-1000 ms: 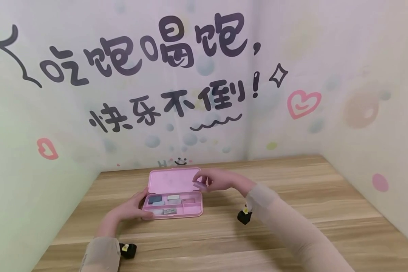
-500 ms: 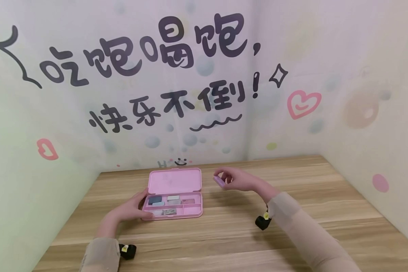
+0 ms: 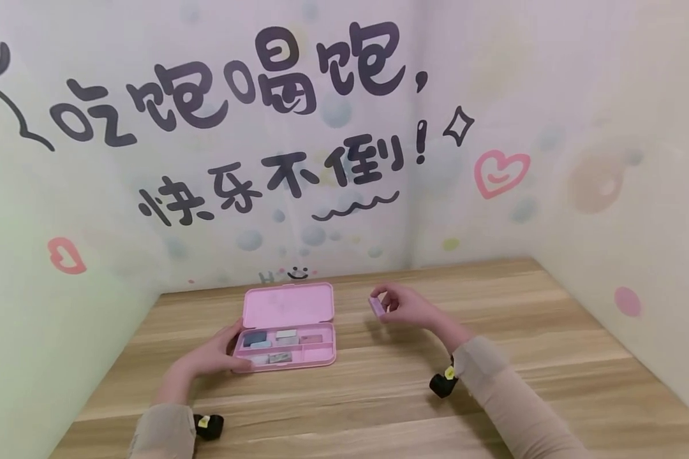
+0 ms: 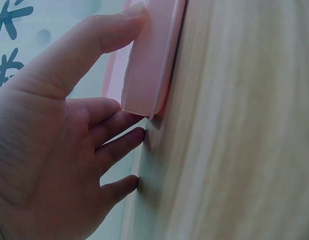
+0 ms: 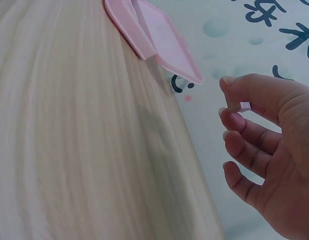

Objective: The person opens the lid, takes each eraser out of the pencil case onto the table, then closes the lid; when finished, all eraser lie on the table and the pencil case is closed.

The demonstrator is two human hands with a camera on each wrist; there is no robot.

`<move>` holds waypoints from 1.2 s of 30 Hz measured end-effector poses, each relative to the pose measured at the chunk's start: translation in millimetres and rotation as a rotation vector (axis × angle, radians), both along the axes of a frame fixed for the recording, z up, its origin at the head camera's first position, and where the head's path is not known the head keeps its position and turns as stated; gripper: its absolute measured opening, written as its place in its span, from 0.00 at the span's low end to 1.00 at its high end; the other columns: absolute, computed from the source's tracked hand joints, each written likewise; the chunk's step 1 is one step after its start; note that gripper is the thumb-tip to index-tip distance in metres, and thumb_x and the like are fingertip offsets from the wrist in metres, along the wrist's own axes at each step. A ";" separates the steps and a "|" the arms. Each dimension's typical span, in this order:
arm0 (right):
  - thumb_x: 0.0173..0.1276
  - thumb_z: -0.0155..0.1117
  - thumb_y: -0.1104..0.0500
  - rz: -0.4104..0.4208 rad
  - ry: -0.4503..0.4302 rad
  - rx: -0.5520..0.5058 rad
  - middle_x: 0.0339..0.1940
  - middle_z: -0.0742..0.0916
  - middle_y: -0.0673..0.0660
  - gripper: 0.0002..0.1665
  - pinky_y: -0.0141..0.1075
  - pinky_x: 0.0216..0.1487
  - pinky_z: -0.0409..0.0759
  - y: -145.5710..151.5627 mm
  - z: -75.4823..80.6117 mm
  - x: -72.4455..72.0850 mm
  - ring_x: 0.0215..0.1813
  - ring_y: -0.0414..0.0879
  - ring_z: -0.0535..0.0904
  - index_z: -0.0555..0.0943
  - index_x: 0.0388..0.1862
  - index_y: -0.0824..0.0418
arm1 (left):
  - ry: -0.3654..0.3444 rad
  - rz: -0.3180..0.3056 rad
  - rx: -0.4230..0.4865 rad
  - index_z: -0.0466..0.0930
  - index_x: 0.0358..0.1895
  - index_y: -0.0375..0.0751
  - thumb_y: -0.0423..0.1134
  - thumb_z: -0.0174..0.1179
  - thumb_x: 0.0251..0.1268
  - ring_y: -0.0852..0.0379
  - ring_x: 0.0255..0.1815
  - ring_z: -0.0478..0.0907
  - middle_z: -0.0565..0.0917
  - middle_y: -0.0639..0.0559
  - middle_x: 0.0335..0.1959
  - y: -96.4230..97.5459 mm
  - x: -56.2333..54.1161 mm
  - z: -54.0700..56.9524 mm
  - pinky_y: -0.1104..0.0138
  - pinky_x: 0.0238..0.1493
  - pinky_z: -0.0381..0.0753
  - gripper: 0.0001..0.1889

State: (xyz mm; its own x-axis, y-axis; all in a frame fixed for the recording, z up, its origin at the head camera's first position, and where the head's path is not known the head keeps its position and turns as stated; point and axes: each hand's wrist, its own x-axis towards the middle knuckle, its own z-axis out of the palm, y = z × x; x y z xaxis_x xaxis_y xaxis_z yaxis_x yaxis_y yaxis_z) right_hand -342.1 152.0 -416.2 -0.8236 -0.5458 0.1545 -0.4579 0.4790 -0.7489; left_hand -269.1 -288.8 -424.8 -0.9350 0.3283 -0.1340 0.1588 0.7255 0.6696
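A pink pencil case (image 3: 289, 306) lies on the table with its lid swung back. My left hand (image 3: 211, 354) holds its left end, the thumb along the front edge and the fingers at the end, as the left wrist view shows. Inside sit several small blocks, among them a dark one (image 3: 255, 338), a white one (image 3: 286, 333) and a pink one (image 3: 312, 339). Right of the case, my right hand (image 3: 411, 309) pinches a small lilac eraser (image 3: 376, 308) between thumb and index finger, raised over the table. The other right fingers are loosely bent.
The wooden table (image 3: 321, 414) runs back to a white wall (image 3: 367, 242) printed with large dark characters. Black wrist cameras are strapped under both sleeves, one camera (image 3: 209, 427) at the left and another camera (image 3: 443, 384) at the right.
My right hand has moved right, away from the open lid, carrying the eraser, and has slowed beside the case. My left hand keeps its hold. The head view has shifted slightly.
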 end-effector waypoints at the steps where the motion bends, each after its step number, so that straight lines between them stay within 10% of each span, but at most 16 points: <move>1: 0.56 0.69 0.66 -0.009 -0.002 -0.011 0.32 0.83 0.53 0.25 0.37 0.39 0.76 -0.6 -2.3 -0.3 0.36 0.46 0.77 0.76 0.54 0.58 | 0.002 0.000 -0.004 0.42 0.77 0.33 0.52 0.72 0.49 0.31 0.71 0.50 0.49 0.28 0.74 -0.1 0.3 0.2 0.36 0.64 0.54 0.59; 14: 0.55 0.72 0.68 -0.088 -0.072 -0.151 0.30 0.81 0.56 0.27 0.36 0.32 0.76 -9.8 -17.2 7.2 0.33 0.47 0.76 0.74 0.54 0.66 | 0.000 0.007 -0.017 0.42 0.77 0.33 0.51 0.72 0.49 0.29 0.71 0.49 0.49 0.27 0.74 -1.5 5.3 -0.3 0.35 0.63 0.54 0.58; 36: 0.52 0.77 0.63 -0.220 -0.052 -0.069 0.28 0.80 0.53 0.26 0.34 0.29 0.75 -23.5 -40.3 3.1 0.29 0.44 0.75 0.78 0.49 0.63 | -0.005 0.003 -0.004 0.42 0.76 0.32 0.51 0.72 0.49 0.28 0.71 0.48 0.48 0.26 0.73 2.2 4.6 3.5 0.35 0.63 0.53 0.59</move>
